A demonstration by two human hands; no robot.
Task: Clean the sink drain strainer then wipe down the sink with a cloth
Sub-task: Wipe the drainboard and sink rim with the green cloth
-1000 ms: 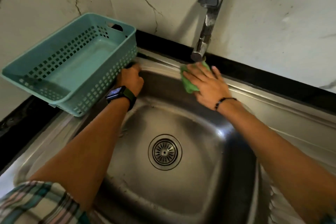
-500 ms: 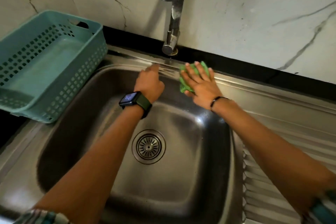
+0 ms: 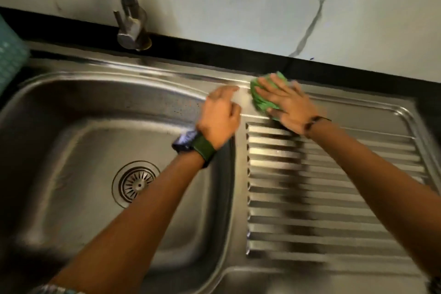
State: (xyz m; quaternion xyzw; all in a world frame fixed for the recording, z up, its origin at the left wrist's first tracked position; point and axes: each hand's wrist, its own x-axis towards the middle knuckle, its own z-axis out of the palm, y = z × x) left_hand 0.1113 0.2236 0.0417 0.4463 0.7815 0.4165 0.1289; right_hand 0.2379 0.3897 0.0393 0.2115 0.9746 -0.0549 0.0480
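Pressing flat, right hand pins green cloth on sink rim.

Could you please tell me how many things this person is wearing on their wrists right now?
2. A dark watch with a green strap sits on the left wrist, above the sink basin. A thin dark bracelet circles the right wrist, over the draining board. The forearms could hide more.

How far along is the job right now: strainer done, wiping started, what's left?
Done, by the look of it: the strainer sits seated in the drain with no visible debris. In hand: the right hand presses the green cloth flat on the sink's back ledge, at the top of the ribbed drainboard; the left hand rests at the basin's corner, holding nothing. Left: likely the drainboard; the frame is too blurred to judge the basin.
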